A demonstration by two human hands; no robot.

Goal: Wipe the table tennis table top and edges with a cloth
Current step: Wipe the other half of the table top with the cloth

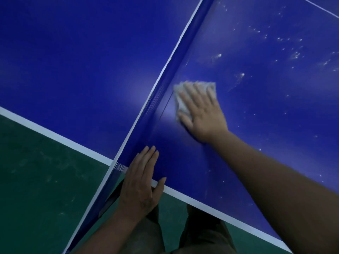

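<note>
Beside the net (165,74), on the table (256,110) to its right, we press one folded cloth (181,106) flat under our right hand (203,114), fingers straight and slightly spread, pointing away from us along the net. Our left hand (141,184) rests on the table's near edge by the net, fingers straight and together, thumb out. White specks (295,55) dot the top beyond the cloth. Two hands, one cloth.
</note>
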